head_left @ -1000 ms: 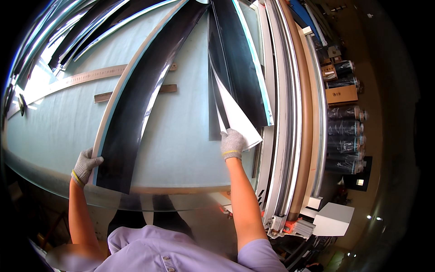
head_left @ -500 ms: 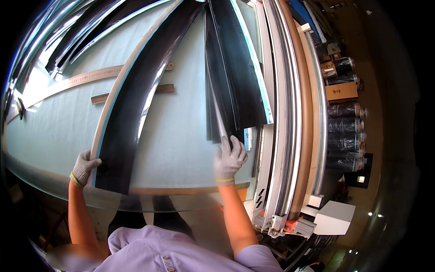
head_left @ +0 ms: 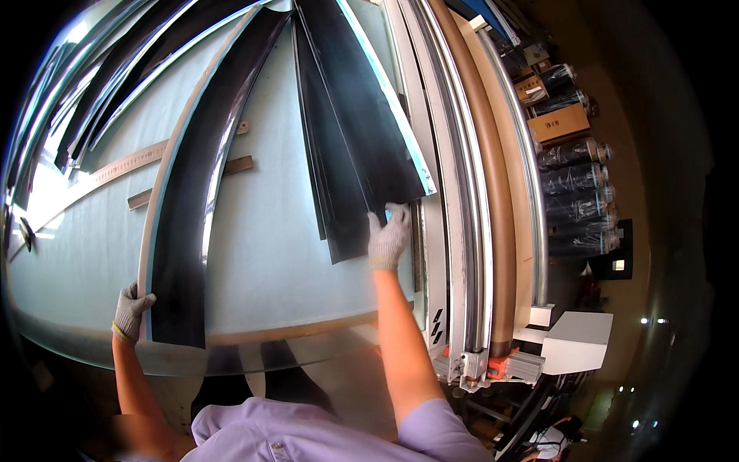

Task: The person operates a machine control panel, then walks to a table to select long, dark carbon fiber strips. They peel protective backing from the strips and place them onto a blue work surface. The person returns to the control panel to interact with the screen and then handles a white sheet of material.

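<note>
My left hand (head_left: 133, 309), in a grey knit glove, is closed on the pale edge of a long, dark, glossy strip of sheet (head_left: 187, 254) near its lower end. That strip runs away from me and meets other dark strips at the far end. My right hand (head_left: 389, 239), gloved alike, is at the lower ends of several overlapping dark strips (head_left: 362, 123) to the right. Its thumb and fingers are apart and touch the strips' lower edges. One of these has a bright blue-white border along its right side.
Under the strips lies a pale blue-green tabletop (head_left: 262, 254). A long ruler (head_left: 127, 164) and a short wooden bar (head_left: 240, 165) pass beneath the left strip. More dark strips (head_left: 115, 85) lie far left. Long rails and a brown roller (head_left: 493, 192) border the right; wrapped rolls (head_left: 573, 204) stand beyond.
My right hand has moved off the folded strip edge, its fingers now spread. That strip lies flatter, its lower end further out. My left hand keeps its hold. The whole view has shifted.
</note>
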Tool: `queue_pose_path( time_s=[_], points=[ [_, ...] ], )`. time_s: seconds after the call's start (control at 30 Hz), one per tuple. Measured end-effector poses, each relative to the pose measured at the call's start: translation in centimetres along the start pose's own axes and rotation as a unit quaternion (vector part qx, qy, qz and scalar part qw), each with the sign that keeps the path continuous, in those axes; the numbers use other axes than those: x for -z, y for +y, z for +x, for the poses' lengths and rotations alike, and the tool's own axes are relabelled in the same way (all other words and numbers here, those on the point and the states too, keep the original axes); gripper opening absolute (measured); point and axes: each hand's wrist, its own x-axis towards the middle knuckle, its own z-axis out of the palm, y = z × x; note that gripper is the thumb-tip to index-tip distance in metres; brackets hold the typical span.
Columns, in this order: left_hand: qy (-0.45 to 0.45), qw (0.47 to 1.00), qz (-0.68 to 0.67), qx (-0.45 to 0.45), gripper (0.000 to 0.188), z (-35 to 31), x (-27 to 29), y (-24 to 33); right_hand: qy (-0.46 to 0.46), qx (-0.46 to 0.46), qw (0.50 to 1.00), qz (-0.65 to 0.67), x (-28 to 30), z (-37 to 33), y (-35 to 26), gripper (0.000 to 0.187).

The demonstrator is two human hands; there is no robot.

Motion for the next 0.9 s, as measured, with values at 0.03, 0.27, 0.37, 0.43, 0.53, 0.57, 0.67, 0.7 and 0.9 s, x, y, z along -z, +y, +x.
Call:
queue_pose_path(
  time_s=[0.03,0.27,0.37,0.43,0.53,0.57,0.67,0.7,0.9],
  points=[
    [-0.002,1.0,0.006,-0.006,0.038,0.1,0.0,-0.1,0.015,0.006,1.0,-0.002,-0.2,1.2,0.2,0.04],
    [0.002,1.0,-0.021,-0.006,0.038,0.2,-0.5,-0.6,-0.085,-0.014,0.994,-0.065,-1.9,4.6,1.2,0.024],
    [-0.004,1.0,-0.02,0.002,0.039,-0.1,-0.5,0.0,-0.071,-0.028,0.995,-0.059,-2.0,4.9,1.1,0.023],
    [0.002,1.0,-0.019,0.005,0.04,-0.2,-0.4,0.1,-0.097,-0.054,0.993,-0.05,-1.5,5.6,0.9,0.024],
    [0.004,0.999,-0.042,0.004,0.04,-0.1,-0.6,0.0,-0.096,-0.066,0.992,-0.044,-1.7,6.1,1.9,0.027],
    [0.001,0.999,-0.045,0.003,0.04,0.0,-0.7,0.2,-0.096,-0.067,0.992,-0.042,-1.7,6.2,2.3,0.028],
    [-0.002,0.998,-0.055,0.003,0.04,-0.1,-0.8,0.3,-0.096,-0.075,0.992,-0.042,-2.0,6.4,2.6,0.032],
    [0.0,0.998,-0.059,0.005,0.04,-0.1,-0.7,0.2,-0.094,-0.076,0.992,-0.044,-2.1,6.4,2.6,0.033],
    [-0.015,0.999,-0.033,0.013,0.047,0.3,0.4,-0.9,-0.081,-0.063,0.994,-0.033,-2.3,6.7,3.3,0.034]
  ],
)
